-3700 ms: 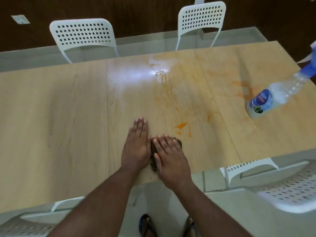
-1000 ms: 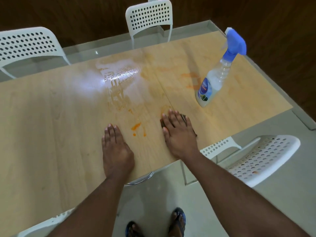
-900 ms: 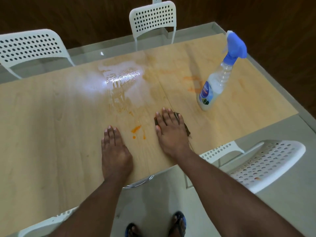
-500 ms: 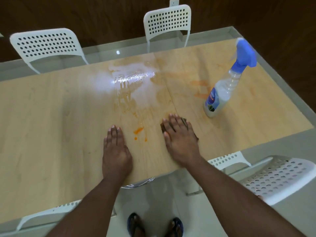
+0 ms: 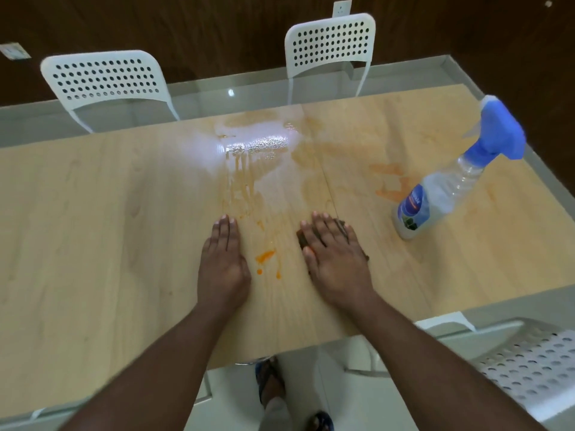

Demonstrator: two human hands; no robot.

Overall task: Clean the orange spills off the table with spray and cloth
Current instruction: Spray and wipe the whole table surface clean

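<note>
The right hand (image 5: pixel 337 255) lies flat on a dark cloth (image 5: pixel 340 227), fingers straight and spread, pressing it to the counter (image 5: pixel 93 228); it is released, not curled round the cloth. Only the cloth's edges show, at the fingertips and along the hand's right side. The left hand (image 5: pixel 222 262) also lies flat and released, palm down on the bare wood, fingers together and pointing to 12 o'clock, holding nothing.

Between the two hands sits a bright orange spill (image 5: pixel 265 255), with small drops (image 5: pixel 259 271) just below it toward 6 o'clock. From there, faint orange streaks (image 5: pixel 241 178) run up toward 12 o'clock into a wet, shiny patch (image 5: pixel 258 144) that catches the light near the counter's far edge. A paler orange smear (image 5: pixel 389 181) lies at about 2 o'clock from the right hand.

The spray bottle (image 5: pixel 435 197) stands at 3 o'clock from the right hand, apart from it, just beside the pale smear. It is clear, with a blue label and a blue trigger head (image 5: pixel 501 132).

Two white perforated chairs (image 5: pixel 105 79) (image 5: pixel 329 42) stand beyond the far edge, and another chair (image 5: pixel 525 368) is at 4 o'clock on the near side. The person's feet in sandals (image 5: pixel 269 377) show below the counter edge at 6 o'clock.
</note>
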